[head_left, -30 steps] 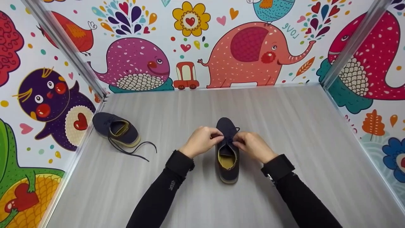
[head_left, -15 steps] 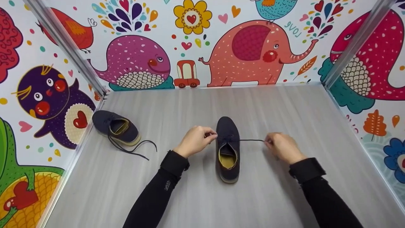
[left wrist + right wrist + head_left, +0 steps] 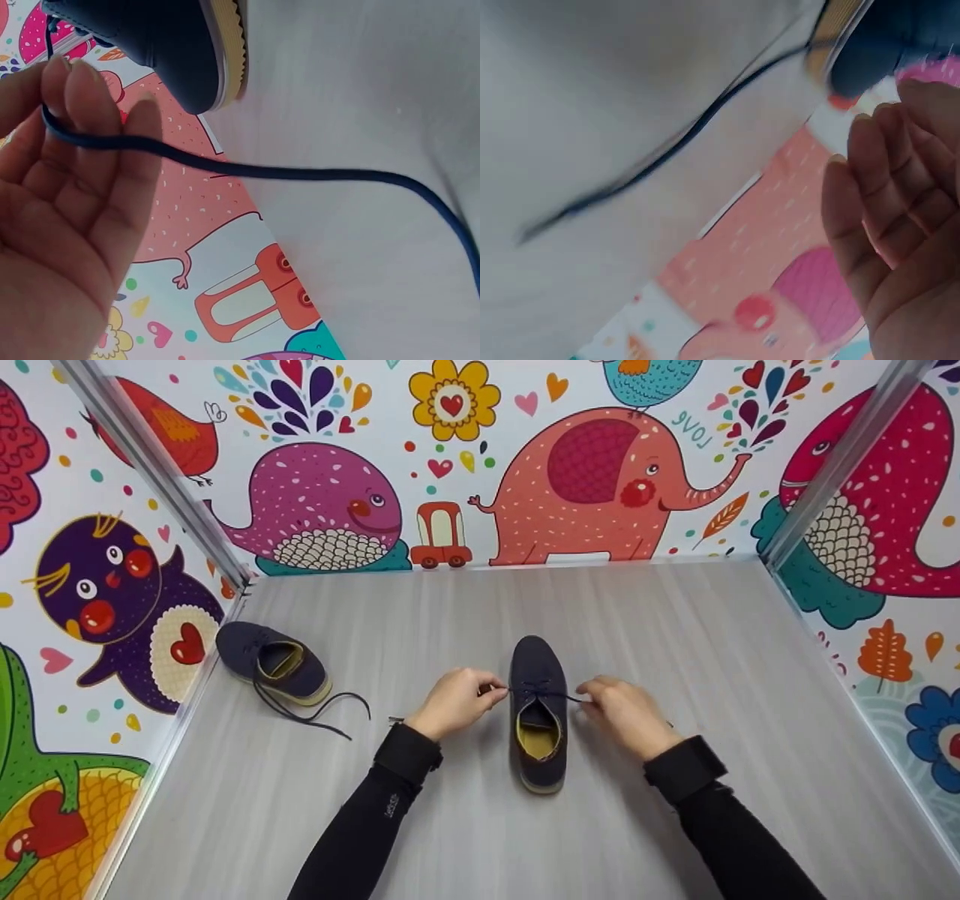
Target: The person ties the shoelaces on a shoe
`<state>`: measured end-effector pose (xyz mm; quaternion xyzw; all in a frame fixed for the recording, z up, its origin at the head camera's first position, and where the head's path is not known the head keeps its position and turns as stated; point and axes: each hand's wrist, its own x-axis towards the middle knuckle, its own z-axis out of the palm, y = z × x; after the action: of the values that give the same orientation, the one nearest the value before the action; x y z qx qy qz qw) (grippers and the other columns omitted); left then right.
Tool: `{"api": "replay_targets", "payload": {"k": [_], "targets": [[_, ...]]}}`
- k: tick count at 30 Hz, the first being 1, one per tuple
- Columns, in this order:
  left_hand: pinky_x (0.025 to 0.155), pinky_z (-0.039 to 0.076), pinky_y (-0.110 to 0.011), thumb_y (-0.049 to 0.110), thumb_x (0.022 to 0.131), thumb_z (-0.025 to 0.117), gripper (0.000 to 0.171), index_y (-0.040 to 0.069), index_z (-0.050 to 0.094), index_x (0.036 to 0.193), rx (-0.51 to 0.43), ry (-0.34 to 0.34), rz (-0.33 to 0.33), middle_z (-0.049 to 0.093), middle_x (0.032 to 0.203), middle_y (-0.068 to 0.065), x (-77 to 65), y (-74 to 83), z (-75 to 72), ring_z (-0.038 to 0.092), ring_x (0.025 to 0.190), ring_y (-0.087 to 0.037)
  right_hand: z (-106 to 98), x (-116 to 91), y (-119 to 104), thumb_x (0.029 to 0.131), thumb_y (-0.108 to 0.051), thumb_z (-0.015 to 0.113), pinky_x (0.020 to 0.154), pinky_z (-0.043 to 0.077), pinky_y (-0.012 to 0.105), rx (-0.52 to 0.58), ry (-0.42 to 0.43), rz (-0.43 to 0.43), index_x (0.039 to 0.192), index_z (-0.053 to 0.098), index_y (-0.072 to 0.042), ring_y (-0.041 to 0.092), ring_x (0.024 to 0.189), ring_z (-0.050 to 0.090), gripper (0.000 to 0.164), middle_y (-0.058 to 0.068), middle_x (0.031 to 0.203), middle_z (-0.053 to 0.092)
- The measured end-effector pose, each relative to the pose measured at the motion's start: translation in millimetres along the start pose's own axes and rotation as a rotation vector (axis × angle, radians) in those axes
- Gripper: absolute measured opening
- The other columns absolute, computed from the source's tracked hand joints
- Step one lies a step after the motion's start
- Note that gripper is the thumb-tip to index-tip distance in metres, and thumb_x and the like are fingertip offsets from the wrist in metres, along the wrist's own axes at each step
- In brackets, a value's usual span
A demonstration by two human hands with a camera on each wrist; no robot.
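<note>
A navy shoe [image 3: 541,769] with a tan lining stands upright in the middle of the floor, its toe pointing away. My left hand [image 3: 459,705] pinches one dark shoelace [image 3: 300,173] close beside the shoe's left side. From that pinch, the lace runs across the fingers and trails off in the left wrist view. To the right of the shoe, my right hand [image 3: 624,712] has loosely bent fingers [image 3: 870,161] with nothing between them. Another shoelace [image 3: 697,124] stretches from the shoe past this hand, blurred at its free end, apart from the fingers in the right wrist view.
A matching navy shoe [image 3: 238,649] rests at the left near the wall, with its loose laces [image 3: 330,726] spread over the grey floor [image 3: 480,840]. Printed walls with cartoon animals and metal corner rails [image 3: 840,465] enclose the floor on three sides.
My right hand first drew its lace straight out to the right, then came back toward the shoe, and the lace slackened. My left hand shifted slightly left from the shoe's laces, still pinching.
</note>
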<state>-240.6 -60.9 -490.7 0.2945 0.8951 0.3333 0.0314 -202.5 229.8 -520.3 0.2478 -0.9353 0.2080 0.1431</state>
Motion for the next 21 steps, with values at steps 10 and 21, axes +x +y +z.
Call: {"api": "replay_targets", "payload": {"k": [10,21], "targets": [[0.061,0.045,-0.028,0.019,0.097,0.066,0.015,0.009,0.077,0.099,0.010,-0.023,0.004,0.063,0.071,0.007,-0.3,-0.5,1.4,0.053,0.061,-0.007,15.5,19.7,-15.4,0.074,0.007,0.077,0.056,0.052,0.041,-0.111,0.031,-0.052,0.077,0.066,-0.005,0.026,0.064,0.062,0.017,0.005,0.074,0.062],[0.069,0.050,-0.037,0.018,0.090,0.073,0.011,0.011,0.077,0.083,0.100,0.069,0.102,0.067,0.065,0.005,-9.4,-12.0,-9.2,0.062,0.060,-0.012,-7.3,-13.7,-0.1,0.071,0.009,0.071,0.052,0.048,0.036,-0.046,0.124,0.070,0.070,0.064,-0.012,0.015,0.057,0.057,0.022,-0.004,0.066,0.061]]}}
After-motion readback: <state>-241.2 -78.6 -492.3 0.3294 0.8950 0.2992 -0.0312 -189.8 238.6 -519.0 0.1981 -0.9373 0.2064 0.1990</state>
